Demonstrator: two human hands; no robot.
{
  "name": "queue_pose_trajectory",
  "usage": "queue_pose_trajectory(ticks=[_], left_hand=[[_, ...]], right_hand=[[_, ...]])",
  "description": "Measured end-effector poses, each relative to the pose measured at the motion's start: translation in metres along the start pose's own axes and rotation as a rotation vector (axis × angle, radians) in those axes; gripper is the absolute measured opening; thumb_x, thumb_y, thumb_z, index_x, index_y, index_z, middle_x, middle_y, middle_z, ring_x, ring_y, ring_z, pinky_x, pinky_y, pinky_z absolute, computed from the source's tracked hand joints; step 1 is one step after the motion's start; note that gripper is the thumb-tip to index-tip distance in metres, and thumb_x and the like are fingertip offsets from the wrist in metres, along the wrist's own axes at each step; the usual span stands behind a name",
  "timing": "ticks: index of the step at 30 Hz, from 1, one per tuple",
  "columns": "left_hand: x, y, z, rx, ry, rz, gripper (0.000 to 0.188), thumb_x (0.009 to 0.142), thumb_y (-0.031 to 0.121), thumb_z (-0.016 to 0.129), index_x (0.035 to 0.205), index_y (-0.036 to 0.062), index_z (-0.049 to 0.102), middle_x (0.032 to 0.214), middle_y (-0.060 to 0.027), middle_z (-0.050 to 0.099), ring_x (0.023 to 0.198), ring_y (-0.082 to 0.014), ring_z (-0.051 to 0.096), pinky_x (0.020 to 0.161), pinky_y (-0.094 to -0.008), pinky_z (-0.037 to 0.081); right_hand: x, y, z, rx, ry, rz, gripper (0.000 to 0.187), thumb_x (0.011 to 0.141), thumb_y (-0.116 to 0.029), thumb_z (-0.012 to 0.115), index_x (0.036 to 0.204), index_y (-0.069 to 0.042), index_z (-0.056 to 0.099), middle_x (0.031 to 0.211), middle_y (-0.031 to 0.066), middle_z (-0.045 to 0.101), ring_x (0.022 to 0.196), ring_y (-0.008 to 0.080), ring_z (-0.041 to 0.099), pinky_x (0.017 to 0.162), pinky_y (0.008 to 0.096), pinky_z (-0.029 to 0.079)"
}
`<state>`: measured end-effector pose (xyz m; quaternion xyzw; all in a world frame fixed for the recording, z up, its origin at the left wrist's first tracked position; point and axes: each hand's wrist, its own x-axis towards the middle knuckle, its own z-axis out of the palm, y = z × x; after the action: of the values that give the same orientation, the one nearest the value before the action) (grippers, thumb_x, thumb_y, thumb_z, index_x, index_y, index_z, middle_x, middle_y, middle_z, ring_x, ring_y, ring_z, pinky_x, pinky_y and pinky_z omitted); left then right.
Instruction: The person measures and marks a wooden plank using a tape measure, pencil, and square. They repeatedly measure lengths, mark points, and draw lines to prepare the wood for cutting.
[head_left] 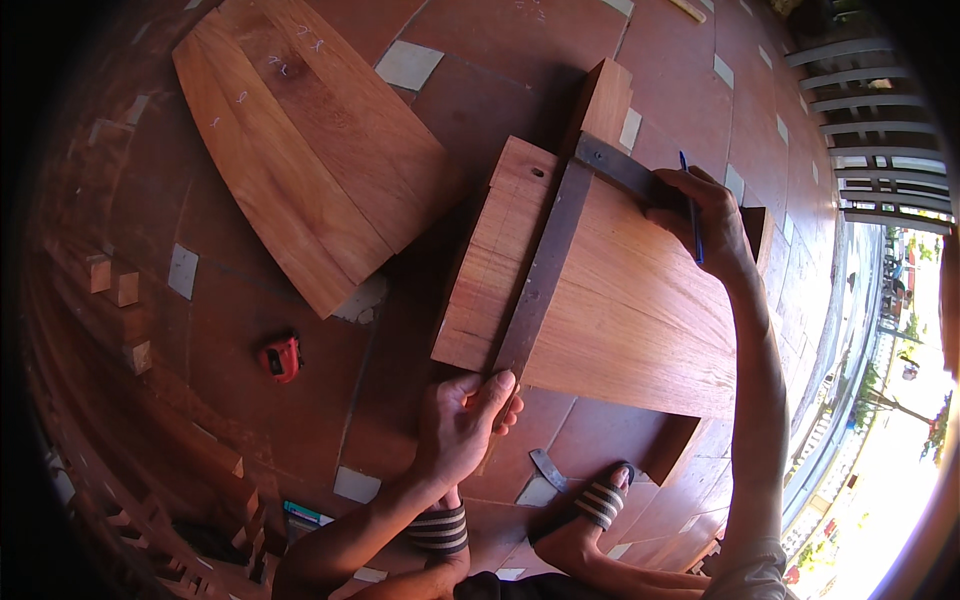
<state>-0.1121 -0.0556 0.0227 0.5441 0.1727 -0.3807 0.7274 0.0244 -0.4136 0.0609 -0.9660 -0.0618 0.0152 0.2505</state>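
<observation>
A dark carpenter's square (540,280) lies across a light-brown wooden panel (630,320), its long blade running from the far corner down toward me. My left hand (460,425) pinches the near end of that blade at the panel's edge. At the other side, my right hand (715,215) holds a slim blue pen (697,240) and rests its fingers by the end of the square's short arm. A small dark slot shows in the panel's far left part. Beams support the panel off the tiled floor; one wooden beam (606,98) sticks out beyond it.
Another wooden panel (310,150) with chalk-like marks lies at the far left. A red tape measure (282,358) sits on the floor tiles. Stacked wood pieces (125,290) line the left side. My sandalled feet are below; a slatted rack (880,130) stands far right.
</observation>
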Motion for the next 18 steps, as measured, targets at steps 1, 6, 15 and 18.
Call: queue_pose_trajectory(ticks=[1,6,15,18], left_hand=[[0.0002,-0.0006,0.0001,-0.001,0.0,0.005,0.036,0.11,0.034,0.067,0.096,0.0021,0.075,0.082,-0.0019,0.073,0.072,-0.006,0.067,0.063,-0.0223,0.054],[-0.0005,0.0011,0.0011,0.002,0.01,0.003,0.036,0.111,0.034,0.066,0.095,0.0022,0.075,0.082,-0.002,0.073,0.072,-0.0058,0.067,0.062,-0.0221,0.054],[0.0011,-0.0003,0.0005,-0.013,0.014,-0.002,0.037,0.11,0.034,0.067,0.092,0.002,0.074,0.08,-0.0026,0.073,0.069,-0.0064,0.067,0.061,-0.0227,0.054],[0.0014,-0.0004,-0.0004,-0.017,0.004,-0.002,0.038,0.11,0.034,0.067,0.091,0.0018,0.074,0.08,-0.0029,0.073,0.07,-0.0065,0.067,0.061,-0.0229,0.054]], right_hand=[[-0.0002,0.0001,0.0006,0.006,0.004,-0.002,0.049,0.082,-0.013,0.092,0.127,-0.003,0.075,0.094,0.0136,0.066,0.078,0.0262,0.063,0.076,0.0422,0.05],[0.0008,-0.0024,-0.0018,0.004,-0.005,0.008,0.048,0.082,-0.014,0.092,0.126,-0.003,0.076,0.095,0.0136,0.067,0.078,0.0265,0.064,0.076,0.0424,0.051],[0.0003,0.0019,-0.0005,-0.01,-0.007,0.005,0.048,0.082,-0.016,0.093,0.126,-0.005,0.076,0.095,0.0134,0.068,0.079,0.027,0.065,0.076,0.0419,0.051],[0.0002,0.0022,-0.0016,-0.026,-0.013,0.007,0.048,0.082,-0.017,0.093,0.126,-0.005,0.077,0.095,0.0134,0.068,0.08,0.0269,0.065,0.077,0.0419,0.051]])
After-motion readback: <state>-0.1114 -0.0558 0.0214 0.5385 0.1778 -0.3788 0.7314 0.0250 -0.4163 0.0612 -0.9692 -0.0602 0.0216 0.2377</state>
